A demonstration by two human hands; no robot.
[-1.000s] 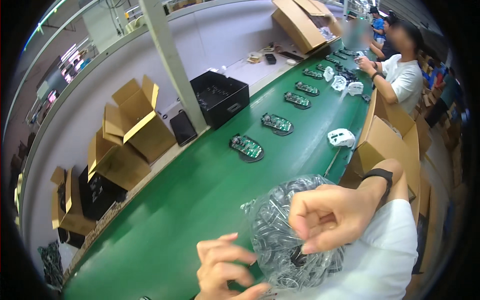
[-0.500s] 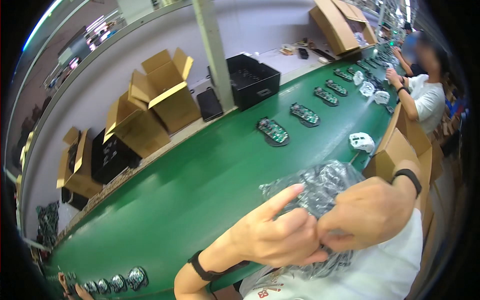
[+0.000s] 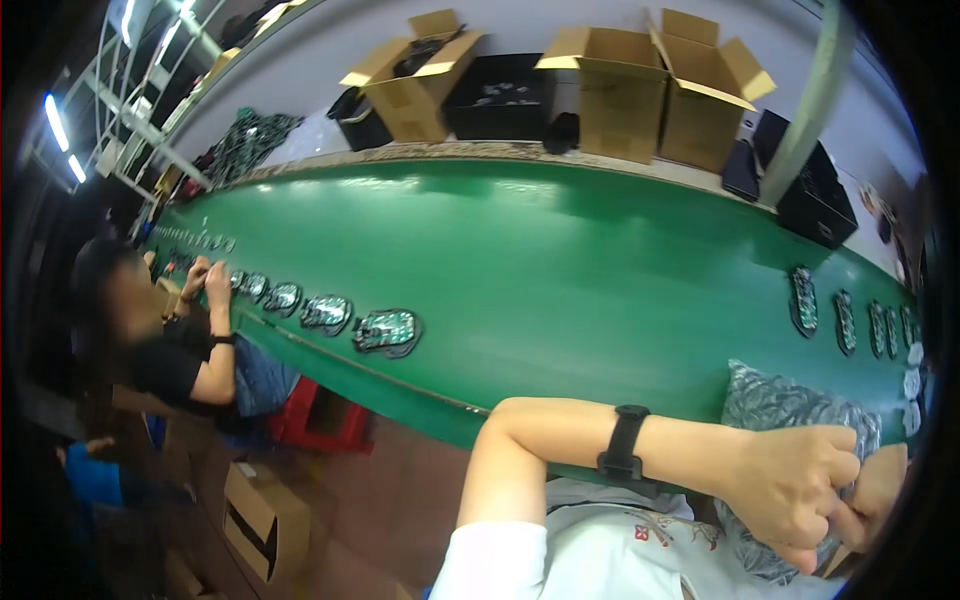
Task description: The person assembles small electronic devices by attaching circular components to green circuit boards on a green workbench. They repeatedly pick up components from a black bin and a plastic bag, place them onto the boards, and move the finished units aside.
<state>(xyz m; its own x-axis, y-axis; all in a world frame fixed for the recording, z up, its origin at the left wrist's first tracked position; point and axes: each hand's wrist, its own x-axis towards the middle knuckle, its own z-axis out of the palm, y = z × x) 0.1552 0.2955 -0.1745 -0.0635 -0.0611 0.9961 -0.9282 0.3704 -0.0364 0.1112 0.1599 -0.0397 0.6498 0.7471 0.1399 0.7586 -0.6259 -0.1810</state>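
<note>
A clear plastic bag (image 3: 790, 400) full of dark grey pieces lies at the belt's near right edge, partly against my body. Across its front reaches my left hand (image 3: 795, 490), fingers curled closed, with a black band on that wrist. Right beside it, my right hand (image 3: 880, 490) is closed too and partly lost at the dark rim of the picture. Both seem to grip the bag's film where they meet, though the exact pinch is hidden. What the pieces inside the bag are cannot be made out.
Dark-based assemblies with green circuit boards (image 3: 390, 331) line the green belt (image 3: 560, 260) at left; more boards (image 3: 803, 302) stand at right. Cardboard boxes (image 3: 620, 110) and black bins (image 3: 500, 98) sit along the far ledge. A co-worker (image 3: 190, 350) works at left, near a red stool (image 3: 320, 420).
The view has swung left, so my hands and the bag now show at the far right. My left index finger, stretched out before, is now curled. Both hands stay at the bag.
</note>
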